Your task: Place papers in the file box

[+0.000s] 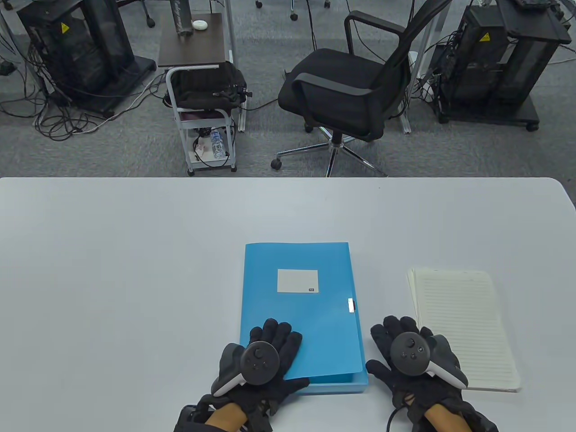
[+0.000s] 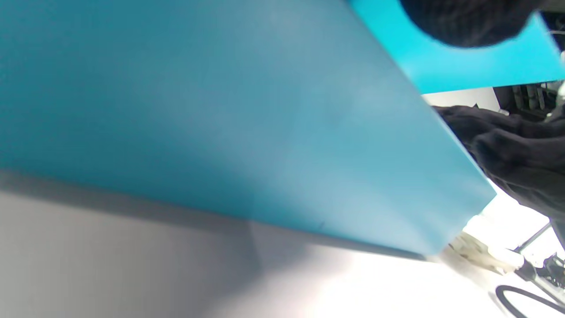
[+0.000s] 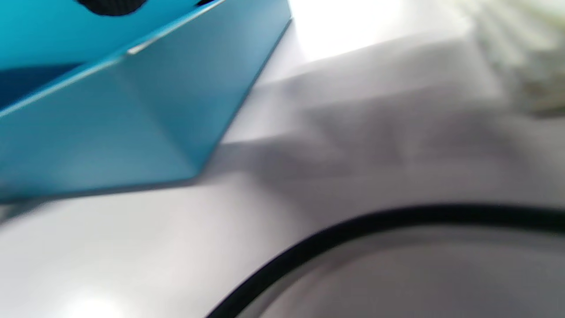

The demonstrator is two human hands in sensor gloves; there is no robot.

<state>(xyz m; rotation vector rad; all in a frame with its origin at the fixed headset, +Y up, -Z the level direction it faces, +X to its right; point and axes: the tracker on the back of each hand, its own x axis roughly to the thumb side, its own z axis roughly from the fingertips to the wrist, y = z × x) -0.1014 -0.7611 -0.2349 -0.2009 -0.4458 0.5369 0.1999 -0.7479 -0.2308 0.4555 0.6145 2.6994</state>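
Note:
A blue file box [image 1: 306, 315] lies flat and closed on the white table [image 1: 135, 270], with a white label [image 1: 297, 281] on its lid and a clasp [image 1: 351, 305] on its right edge. A stack of lined papers [image 1: 468, 324] lies to its right. My left hand [image 1: 272, 337] rests flat on the lid's near left corner, fingers spread. My right hand [image 1: 400, 335] lies flat on the table between box and papers, holding nothing. The left wrist view shows the box's side [image 2: 220, 110] up close. The right wrist view shows its corner [image 3: 110, 119] and the blurred papers [image 3: 529, 57].
Beyond the table's far edge stand a black office chair [image 1: 346, 90], a small white cart [image 1: 202, 103] and black equipment racks [image 1: 76, 49]. A black glove cable [image 3: 353, 229] curves over the table near my right wrist.

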